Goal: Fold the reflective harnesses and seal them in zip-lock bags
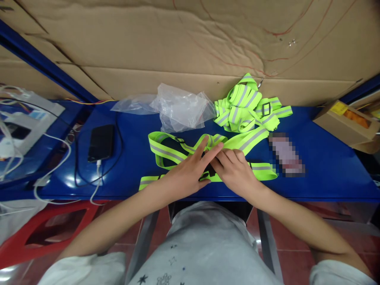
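Note:
A neon-yellow reflective strap with a grey centre stripe lies in loops on the blue table, black sliders on it. My right hand has its fingers curled over a small black buckle at the middle of the strap; the fingers partly hide it. My left hand reaches in from the other side, index and middle fingers stretched apart over the strap, thumb pointing toward the buckle. The fingertips of both hands are close together. Whether the left fingers touch the buckle is hidden.
Behind the strap lie a heap of similar reflective straps and clear plastic bags. A black phone on a white cable is to the left, with a power strip beyond. A cardboard box stands right; a blurred item lies nearer.

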The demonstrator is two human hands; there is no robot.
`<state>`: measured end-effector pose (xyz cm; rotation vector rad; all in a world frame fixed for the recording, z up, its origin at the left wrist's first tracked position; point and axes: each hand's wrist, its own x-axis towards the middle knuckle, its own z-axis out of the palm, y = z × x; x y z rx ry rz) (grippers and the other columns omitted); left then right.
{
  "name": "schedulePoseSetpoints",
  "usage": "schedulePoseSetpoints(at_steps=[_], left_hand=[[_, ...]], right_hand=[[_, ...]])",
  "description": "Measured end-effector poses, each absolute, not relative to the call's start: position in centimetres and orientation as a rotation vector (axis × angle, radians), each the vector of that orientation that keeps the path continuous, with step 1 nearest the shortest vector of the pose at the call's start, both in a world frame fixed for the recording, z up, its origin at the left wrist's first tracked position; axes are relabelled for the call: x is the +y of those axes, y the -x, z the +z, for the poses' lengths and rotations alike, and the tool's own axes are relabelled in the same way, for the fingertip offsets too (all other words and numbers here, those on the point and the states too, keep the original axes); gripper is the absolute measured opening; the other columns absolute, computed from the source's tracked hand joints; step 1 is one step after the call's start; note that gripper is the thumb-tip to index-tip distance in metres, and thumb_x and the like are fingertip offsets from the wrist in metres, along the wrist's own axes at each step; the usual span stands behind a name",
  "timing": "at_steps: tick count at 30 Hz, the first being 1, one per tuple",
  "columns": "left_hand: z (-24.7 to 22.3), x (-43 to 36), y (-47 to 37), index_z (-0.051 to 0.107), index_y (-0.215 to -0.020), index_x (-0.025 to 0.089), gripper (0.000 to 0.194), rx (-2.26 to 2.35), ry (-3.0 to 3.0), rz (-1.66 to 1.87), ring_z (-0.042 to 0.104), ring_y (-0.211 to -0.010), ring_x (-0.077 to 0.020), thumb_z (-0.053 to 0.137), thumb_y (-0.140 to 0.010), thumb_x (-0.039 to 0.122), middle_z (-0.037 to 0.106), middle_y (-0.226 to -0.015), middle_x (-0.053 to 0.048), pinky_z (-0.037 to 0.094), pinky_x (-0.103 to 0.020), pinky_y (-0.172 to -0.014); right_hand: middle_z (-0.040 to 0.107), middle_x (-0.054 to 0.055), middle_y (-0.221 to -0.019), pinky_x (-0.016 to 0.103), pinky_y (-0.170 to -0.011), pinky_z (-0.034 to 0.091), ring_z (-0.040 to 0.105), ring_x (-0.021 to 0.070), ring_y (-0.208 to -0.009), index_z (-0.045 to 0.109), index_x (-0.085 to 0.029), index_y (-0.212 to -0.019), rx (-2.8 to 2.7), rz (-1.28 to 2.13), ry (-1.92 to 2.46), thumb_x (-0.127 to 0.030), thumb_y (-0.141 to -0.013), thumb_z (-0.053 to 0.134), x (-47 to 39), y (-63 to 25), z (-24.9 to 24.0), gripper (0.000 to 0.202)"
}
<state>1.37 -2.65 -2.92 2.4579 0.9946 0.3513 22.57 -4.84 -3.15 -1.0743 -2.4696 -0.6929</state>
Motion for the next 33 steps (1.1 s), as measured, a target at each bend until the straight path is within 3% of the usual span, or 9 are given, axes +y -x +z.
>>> schedulePoseSetpoints(at_steps=[10, 16, 19, 23, 25, 29, 31, 33], left_hand=[[-3.2, -2.3, -2.0, -0.02, -0.167, 0.047, 0.141, 1.012, -2.533, 0.3, 0.059, -0.141, -0.0503, 0.086, -0.081, 0.012, -0.003, -0.18, -0.024, 0.067, -0.058, -0.094], [-2.8, -2.0, -2.8, -0.021, -0.166, 0.048, 0.134, 0.939, -2.441, 0.419, 0.039, -0.158, -0.0465, 0.08, -0.087, 0.01, -0.005, -0.181, -0.021, 0.064, -0.056, -0.104], [-2.6, -1.9, -2.6, -0.019, -0.166, 0.051, 0.137, 0.966, -2.372, 0.514, 0.032, -0.161, -0.0454, 0.084, -0.085, 0.012, -0.007, -0.181, -0.019, 0.064, -0.055, -0.105], [-2.6, -1.9, -1.8, -0.013, -0.168, 0.051, 0.14, 0.976, -2.347, 0.624, 0.022, -0.164, -0.0477, 0.091, -0.079, 0.02, -0.005, -0.182, -0.014, 0.056, -0.066, -0.115], [-2.6, -2.0, -1.6, -0.012, -0.168, 0.051, 0.14, 0.955, -2.334, 0.629, 0.021, -0.165, -0.0486, 0.092, -0.079, 0.023, -0.006, -0.182, -0.013, 0.054, -0.067, -0.115], [-2.6, -2.1, -2.1, -0.015, -0.167, 0.053, 0.137, 0.939, -2.39, 0.572, 0.019, -0.166, -0.0459, 0.085, -0.083, 0.012, -0.015, -0.182, -0.01, 0.055, -0.064, -0.116], [-2.5, -2.2, -2.4, -0.016, -0.166, 0.054, 0.136, 0.938, -2.407, 0.551, 0.018, -0.166, -0.0437, 0.084, -0.084, 0.01, -0.017, -0.181, -0.009, 0.054, -0.062, -0.117], [-2.1, -2.1, -2.3, -0.014, -0.167, 0.052, 0.133, 0.904, -2.401, 0.565, 0.017, -0.167, -0.043, 0.086, -0.086, 0.021, -0.018, -0.181, -0.01, 0.05, -0.063, -0.121]], right_hand=[[0.072, 0.014, -0.103, 0.04, -0.082, 0.038, 0.052, 0.0286, -0.097, 0.075, -0.006, -0.119, -2.476, -0.601, 1.042, -0.006, -0.098, 0.055, -4.7, -23.0, -3.3, 0.029], [0.07, 0.016, -0.096, 0.04, -0.081, 0.035, 0.053, 0.03, -0.099, 0.077, -0.008, -0.1, -2.489, -0.667, 1.052, -0.005, -0.098, 0.051, -4.7, -21.5, -3.6, 0.026], [0.071, 0.013, -0.098, 0.04, -0.083, 0.036, 0.055, 0.0277, -0.095, 0.075, -0.009, -0.112, -2.443, -0.615, 1.099, -0.008, -0.099, 0.052, -4.3, -21.8, -3.3, 0.026], [0.067, 0.017, -0.137, 0.047, -0.105, 0.033, 0.055, 0.032, -0.132, 0.059, -0.013, -0.144, -2.398, -0.382, 1.187, -0.011, -0.094, 0.058, -3.8, -23.6, -2.7, 0.049], [0.067, 0.017, -0.136, 0.048, -0.107, 0.032, 0.061, 0.0311, -0.125, 0.054, -0.011, -0.148, -2.414, -0.321, 1.237, -0.009, -0.091, 0.057, -3.8, -24.0, -2.8, 0.057], [0.072, 0.013, -0.108, 0.044, -0.093, 0.038, 0.063, 0.0271, -0.094, 0.057, -0.007, -0.142, -2.474, -0.485, 1.299, -0.005, -0.096, 0.05, -4.2, -23.4, -3.8, 0.047], [0.071, 0.012, -0.101, 0.043, -0.089, 0.04, 0.062, 0.0275, -0.09, 0.058, -0.006, -0.14, -2.487, -0.527, 1.303, -0.006, -0.097, 0.048, -4.3, -23.0, -4.1, 0.044], [0.072, 0.013, -0.104, 0.043, -0.09, 0.043, 0.063, 0.0281, -0.092, 0.058, -0.007, -0.139, -2.474, -0.464, 1.282, -0.005, -0.095, 0.049, -4.4, -23.2, -4.1, 0.044]])
